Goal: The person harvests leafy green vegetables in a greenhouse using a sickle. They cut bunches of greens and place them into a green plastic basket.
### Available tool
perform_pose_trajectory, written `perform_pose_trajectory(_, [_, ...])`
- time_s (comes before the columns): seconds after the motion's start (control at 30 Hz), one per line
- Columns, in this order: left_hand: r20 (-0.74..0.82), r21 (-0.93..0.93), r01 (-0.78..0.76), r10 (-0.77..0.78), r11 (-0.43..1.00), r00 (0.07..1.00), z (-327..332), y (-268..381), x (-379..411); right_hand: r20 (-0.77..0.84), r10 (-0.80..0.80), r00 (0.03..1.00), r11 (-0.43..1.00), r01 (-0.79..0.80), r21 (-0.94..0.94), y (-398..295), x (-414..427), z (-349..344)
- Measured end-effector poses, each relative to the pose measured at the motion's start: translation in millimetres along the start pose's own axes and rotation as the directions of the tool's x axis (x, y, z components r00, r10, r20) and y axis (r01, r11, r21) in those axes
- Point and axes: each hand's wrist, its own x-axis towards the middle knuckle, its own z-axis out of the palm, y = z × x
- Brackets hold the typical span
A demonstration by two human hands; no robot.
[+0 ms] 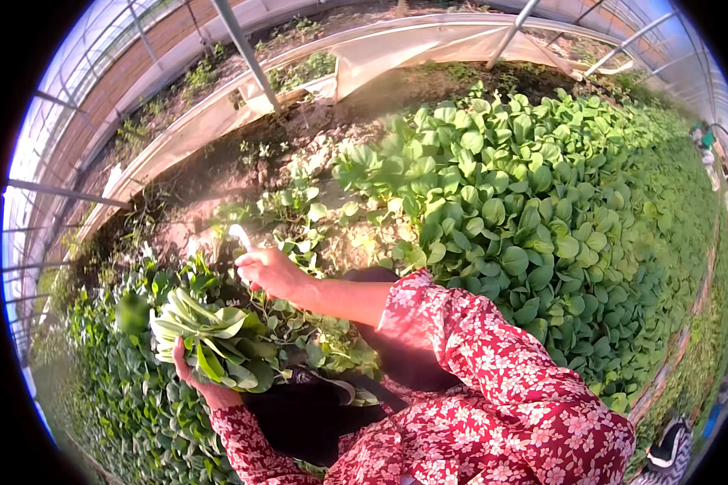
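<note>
A bunch of leafy greens with pale stems (pixel 218 339) lies in my left hand (pixel 188 370), whose thumb presses on the stems. The cut-looking stem ends point to the left and the leaves to the right. Above it and to the right, my right hand (pixel 267 273) is closed around a slim white object (pixel 239 235) that sticks up past the fingers; its kind cannot be told. Low plants and bare soil lie under and beyond my right hand.
A dense bed of broad-leaved greens (pixel 515 230) fills the right side. Darker leafy plants (pixel 133 388) grow at the lower left. Metal poles (pixel 249 54) and a plastic sheet (pixel 370 60) edge the greenhouse plot. A patterned shoe (pixel 670 448) shows at the lower right.
</note>
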Motion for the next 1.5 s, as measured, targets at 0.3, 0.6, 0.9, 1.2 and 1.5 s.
perform_pose_trajectory(0.3, [-0.469,-0.133,-0.604,0.487,0.786,0.737,-122.0,79.7,-141.7,0.169,0.125,0.978,0.985,-0.102,-0.138,48.6,-28.3,37.0])
perform_pose_trajectory(0.6, [-0.826,0.381,-0.588,0.548,0.713,0.130,-249.9,-16.5,-419.8,0.329,0.254,0.909,0.904,-0.102,-0.416,103.9,-13.6,41.3])
perform_pose_trajectory(0.9, [-0.625,0.275,0.601,0.615,0.750,-0.481,-319.0,-64.0,-714.0,0.225,0.377,0.899,0.791,-0.186,-0.582,153.7,89.2,38.2])
perform_pose_trajectory(1.2, [-0.367,0.314,0.859,0.783,-0.404,0.502,-309.4,-112.7,-689.8,0.256,0.515,0.818,0.694,-0.223,-0.684,171.1,104.2,77.2])
perform_pose_trajectory(1.5, [-0.086,0.408,0.159,0.136,-0.899,0.987,-398.4,-105.2,-618.5,0.265,0.323,0.908,0.593,0.024,-0.805,136.5,64.9,77.3])
